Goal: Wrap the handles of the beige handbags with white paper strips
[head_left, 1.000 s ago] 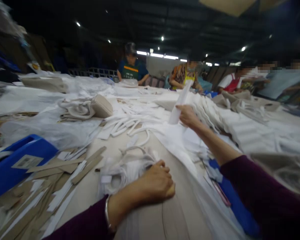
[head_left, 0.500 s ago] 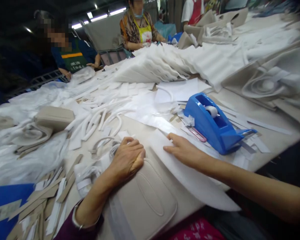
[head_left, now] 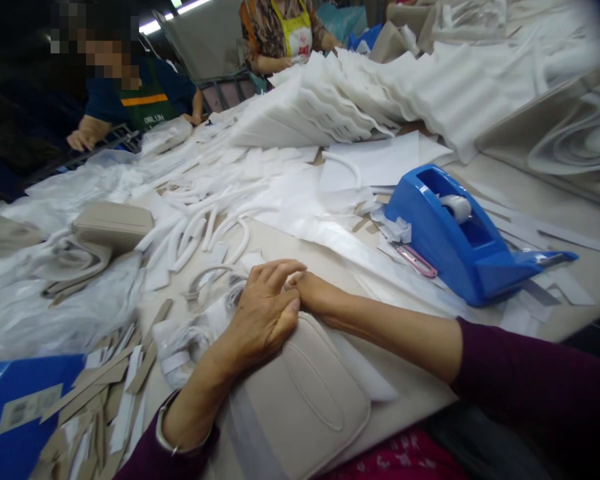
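Observation:
A beige handbag with an oval stitched outline lies at the table's near edge, a translucent strip across its left part. My left hand is closed over the bag's top edge, thumb on the near side. Right beside it, my right hand is closed at the bag's upper corner; its fingertips are partly hidden by the left hand. A thin white foam sheet runs from under the right hand and sticks out along the bag's right side. Left of the hands lies a plastic-wrapped strap bundle.
A blue tape dispenser stands at right, with a pink cutter beside it. White foam sheets are piled behind. Beige scraps and a blue box lie at left. Co-workers sit across the table.
My right hand has moved left to meet my left hand, bringing the foam sheet against the bag, which now covers much of it. The camera view has tilted down slightly.

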Demonstrator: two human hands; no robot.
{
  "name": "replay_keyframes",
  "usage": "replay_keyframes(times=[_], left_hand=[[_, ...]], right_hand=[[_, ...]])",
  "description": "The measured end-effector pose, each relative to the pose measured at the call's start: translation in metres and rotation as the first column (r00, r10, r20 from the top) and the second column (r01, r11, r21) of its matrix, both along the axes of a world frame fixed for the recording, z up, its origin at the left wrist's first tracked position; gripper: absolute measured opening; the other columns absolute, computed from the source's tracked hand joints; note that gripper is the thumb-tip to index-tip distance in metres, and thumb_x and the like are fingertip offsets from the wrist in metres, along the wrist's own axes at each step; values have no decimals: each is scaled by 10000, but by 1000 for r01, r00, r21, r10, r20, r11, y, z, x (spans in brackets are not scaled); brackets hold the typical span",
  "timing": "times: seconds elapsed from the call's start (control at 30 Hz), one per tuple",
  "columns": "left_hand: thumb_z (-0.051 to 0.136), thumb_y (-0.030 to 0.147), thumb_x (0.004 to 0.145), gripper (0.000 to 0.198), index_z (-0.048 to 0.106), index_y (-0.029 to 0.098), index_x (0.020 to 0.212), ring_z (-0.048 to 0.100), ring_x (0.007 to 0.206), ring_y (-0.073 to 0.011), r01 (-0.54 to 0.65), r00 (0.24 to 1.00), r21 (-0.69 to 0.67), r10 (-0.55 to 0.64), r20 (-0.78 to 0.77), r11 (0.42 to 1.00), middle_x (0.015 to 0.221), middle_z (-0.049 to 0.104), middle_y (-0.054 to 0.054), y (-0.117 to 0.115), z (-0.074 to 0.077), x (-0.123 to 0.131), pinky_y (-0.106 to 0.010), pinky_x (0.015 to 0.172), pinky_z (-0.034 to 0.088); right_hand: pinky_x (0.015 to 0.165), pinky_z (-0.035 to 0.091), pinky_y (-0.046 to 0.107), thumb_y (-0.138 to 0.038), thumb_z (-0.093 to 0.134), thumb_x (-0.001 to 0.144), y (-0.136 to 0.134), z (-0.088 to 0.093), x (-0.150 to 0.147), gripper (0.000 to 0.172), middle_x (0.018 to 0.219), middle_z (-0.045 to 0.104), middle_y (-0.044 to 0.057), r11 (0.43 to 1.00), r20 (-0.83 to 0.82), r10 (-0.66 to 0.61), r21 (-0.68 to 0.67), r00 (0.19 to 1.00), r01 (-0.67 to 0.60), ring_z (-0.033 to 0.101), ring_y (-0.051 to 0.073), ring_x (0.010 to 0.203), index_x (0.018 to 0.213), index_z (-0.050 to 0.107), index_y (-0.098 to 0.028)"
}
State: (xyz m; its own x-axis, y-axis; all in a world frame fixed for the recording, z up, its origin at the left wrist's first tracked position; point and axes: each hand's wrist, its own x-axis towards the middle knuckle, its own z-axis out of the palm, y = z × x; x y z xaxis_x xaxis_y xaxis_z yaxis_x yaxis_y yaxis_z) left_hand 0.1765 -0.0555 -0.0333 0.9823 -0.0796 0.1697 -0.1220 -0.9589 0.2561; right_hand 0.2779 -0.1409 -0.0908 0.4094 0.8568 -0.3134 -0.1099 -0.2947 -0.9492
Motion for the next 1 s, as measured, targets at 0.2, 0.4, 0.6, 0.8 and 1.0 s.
replay_keyframes(times=[0.2,0.4,0.6,0.8,1.0], left_hand=[[332,216,905,208,528,173,960,524,1087,-206,-13,992,-14,11,-129,1000,1149,609,-88,-2,-1,1,-421,1025,290],[277,246,942,309,577,186,980,556,877,-170,16,984,-20,-19,-179,1000,912,640,-29,0,-1,0,-413,992,291],[271,290,948,314,570,198,917,550,889,-186,117,975,-60,-126,-185,991,908,646,-30,0,8,-4,-429,1010,273],[267,302,937,298,542,200,991,549,836,-188,130,974,-87,-143,-176,988,893,631,-35,-2,9,-7,-436,1003,284],[288,310,923,241,491,182,898,517,758,-179,126,977,-26,-128,-173,992,810,572,-34,-5,6,-3,-420,961,318]], right_hand=[[841,476,328,-171,409,839,-29,16,7,244,855,660,49,987,-106,99,137,989,-84,589,169,872,898,643,-130],[1089,321,421,-48,424,801,-130,9,21,504,1376,471,37,964,662,32,179,749,-199,410,189,1274,1223,580,-274],[941,435,308,-42,410,821,-157,-2,-3,320,1176,575,80,922,571,86,264,817,-282,534,162,1084,1019,609,-196],[552,375,216,-155,586,736,-109,11,-12,76,623,528,-36,995,327,-34,100,944,1,481,96,593,668,557,-175],[432,308,190,-201,621,666,-71,20,-3,180,470,428,-68,1000,24,23,17,999,-23,384,62,437,559,478,-172]])
